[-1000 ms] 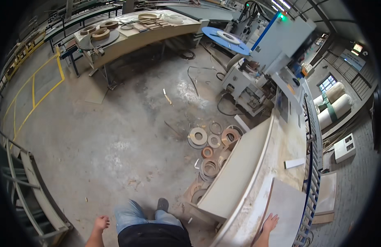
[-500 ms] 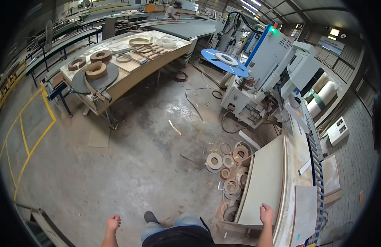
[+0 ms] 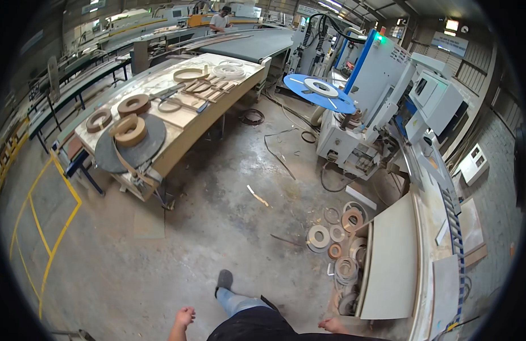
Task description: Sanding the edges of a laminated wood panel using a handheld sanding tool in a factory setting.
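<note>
My left hand (image 3: pixel 185 316) hangs at the lower edge, to the left of my outstretched leg, with its fingers curled in and nothing visible in them. My right hand (image 3: pixel 333 325) is low on the right of my body, fingers loosely bent and slightly apart, holding nothing that I can see. It is nearest to a pile of edge-banding rolls (image 3: pixel 346 267) on the floor beside a pale panel (image 3: pixel 391 261). Neither hand touches anything visible.
Ahead on the left, a workbench (image 3: pixel 180 148) carries brown coils, clamps and a dark round disc (image 3: pixel 152 149). A machine with a blue reel disc (image 3: pixel 297 85) stands ahead right. Scraps and a loose cable (image 3: pixel 276 156) lie on the floor. A person (image 3: pixel 220 23) stands far back.
The workbench and yellow floor lines appear nearer and lower. One leg has swung forward. My right hand has dropped from in front of the panel toward my body; my left hand sits further right.
</note>
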